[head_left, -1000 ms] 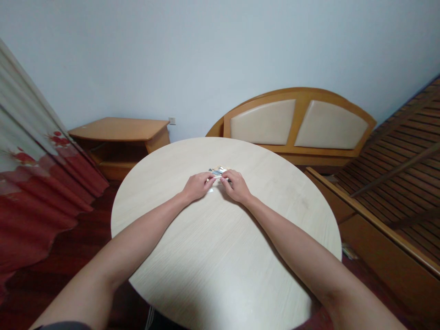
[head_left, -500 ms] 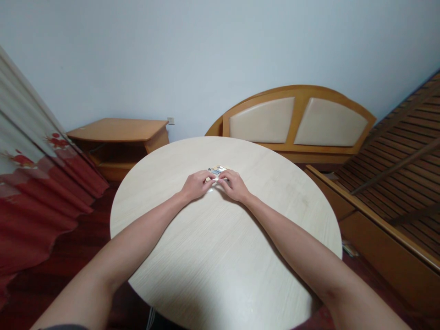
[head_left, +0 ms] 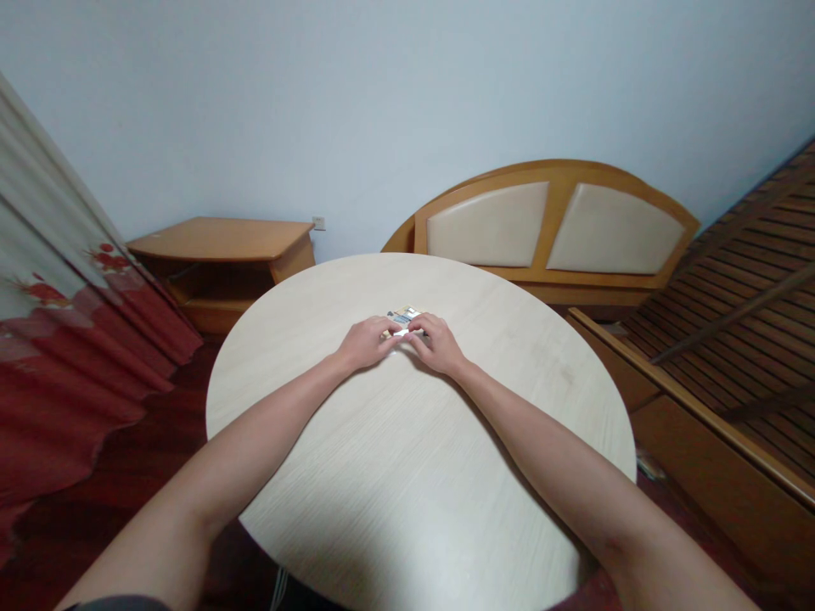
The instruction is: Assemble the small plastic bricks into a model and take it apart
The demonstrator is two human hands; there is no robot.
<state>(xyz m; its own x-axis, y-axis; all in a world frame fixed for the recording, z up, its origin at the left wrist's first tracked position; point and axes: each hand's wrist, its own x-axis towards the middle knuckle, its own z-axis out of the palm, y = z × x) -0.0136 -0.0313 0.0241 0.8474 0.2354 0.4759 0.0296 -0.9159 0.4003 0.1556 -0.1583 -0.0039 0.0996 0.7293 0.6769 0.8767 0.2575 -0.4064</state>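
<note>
Hands, 2: left hand and right hand, fingers curled inward, both pinching 1 small white piece between their fingertips; its exact shape is too small to tell. Position: over the far half of 1 round, pale, wood-grained table. Just beyond the fingertips, on the table: 1 multicoloured flat item, details indistinct. Behind the table, left: 1 wooden cabinet, with 1 wall socket near its right edge. Behind, right: 1 arched headboard. Far left: 1 red-and-white curtain. Far right: 1 slatted wooden frame.
</note>
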